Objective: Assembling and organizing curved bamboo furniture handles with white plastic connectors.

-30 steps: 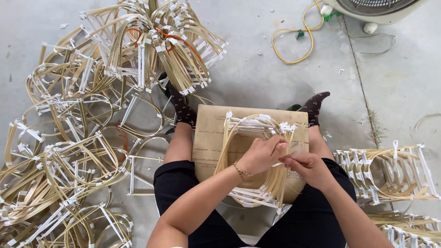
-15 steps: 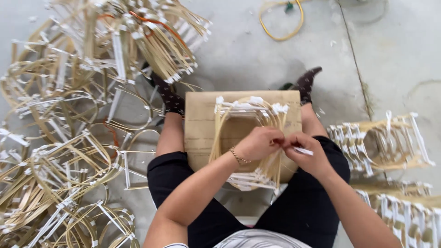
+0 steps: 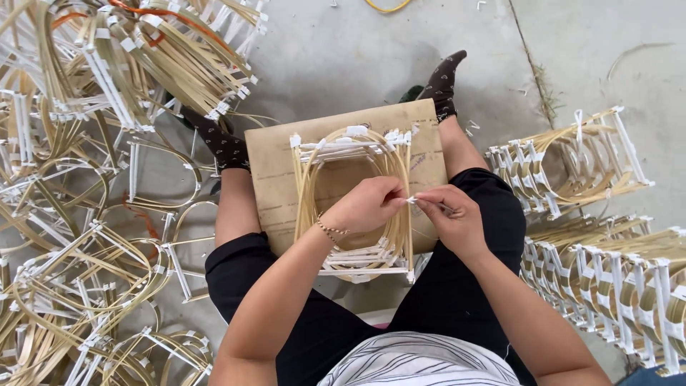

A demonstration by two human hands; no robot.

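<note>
We observe the left hand [image 3: 368,204] pinched on a thin white strip [image 3: 412,201], and the right hand [image 3: 449,214] gripping the same strip from the other side, fingertips nearly meeting. Directly beneath both hands lies a bamboo frame [image 3: 351,204] resting on a cardboard sheet [image 3: 275,179] across the lap. Beyond the right hand stand stacked frames [image 3: 572,164]; beyond the left, a loose pile of frames [image 3: 93,143] covers the concrete floor [image 3: 343,50].
</note>
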